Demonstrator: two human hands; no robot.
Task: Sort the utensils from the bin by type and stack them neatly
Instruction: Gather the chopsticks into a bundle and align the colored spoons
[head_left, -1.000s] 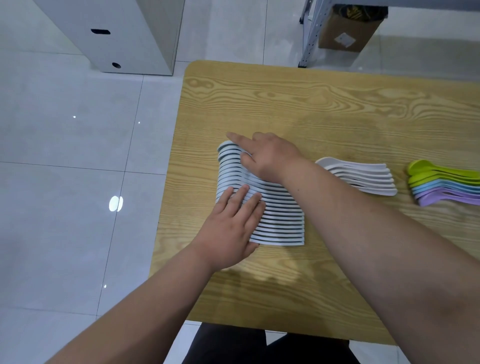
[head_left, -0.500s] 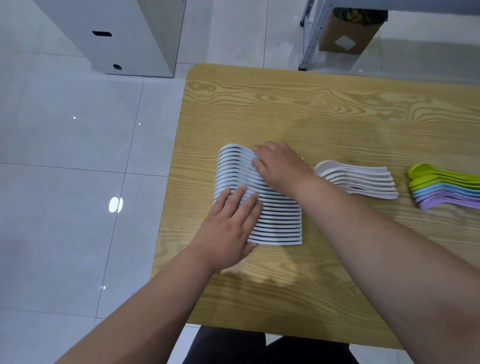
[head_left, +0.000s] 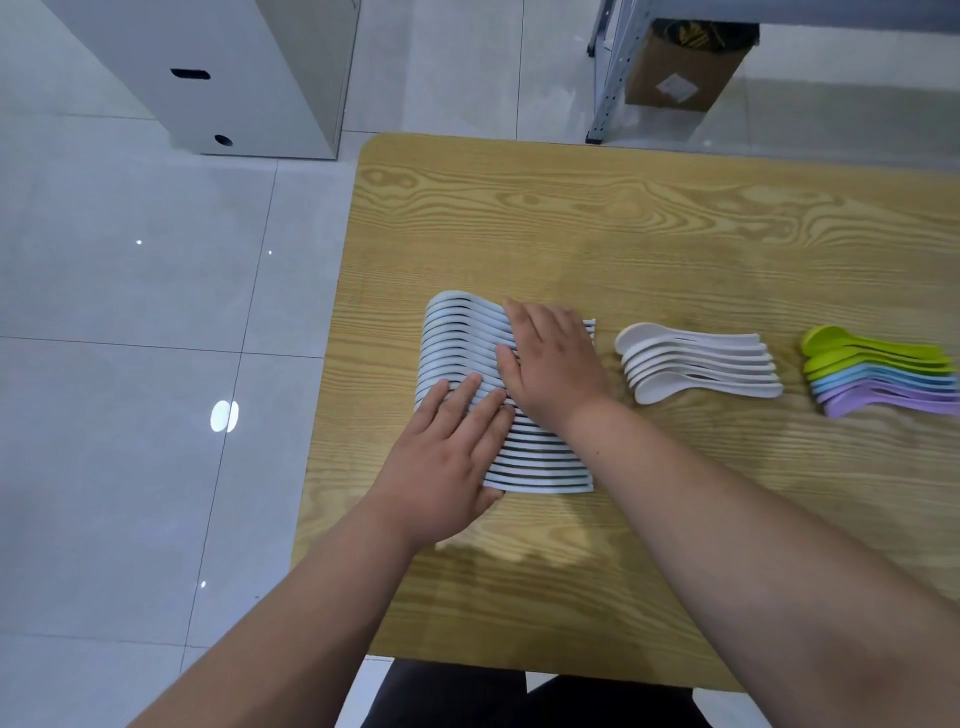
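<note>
- Forearms reach in from the near edge of the wooden table (head_left: 519, 218), both bare, with dark trousers just visible below the table edge.
- The left hand (head_left: 441, 467) lies flat, palm down, fingers straight and close together, pressing on the near left part of a long row of pale blue spoons (head_left: 457, 338). It grips nothing.
- The row of pale blue spoons sits near the table's left edge, the spoons nested one against the next, bowls to the left and handles to the right, running from near to far.
- The right hand (head_left: 550, 364) rests palm down on the far part of the same row, fingers extended and slightly apart, pointing left over the spoon handles. It also pinches nothing; its fingertips lie close to those of the left hand.
- Just right of that hand, apart from the blue row, lies a shorter nested stack of white spoons (head_left: 696, 364), bowls to the left.
- Farther right, near the picture's edge, is a stack of coloured spoons (head_left: 878, 371): green at the far side, then blue, then purple nearest.
- Beyond the table stand a white cabinet (head_left: 218, 67) on the tiled floor, and a cardboard box (head_left: 675, 73) under a metal shelf frame.
</note>
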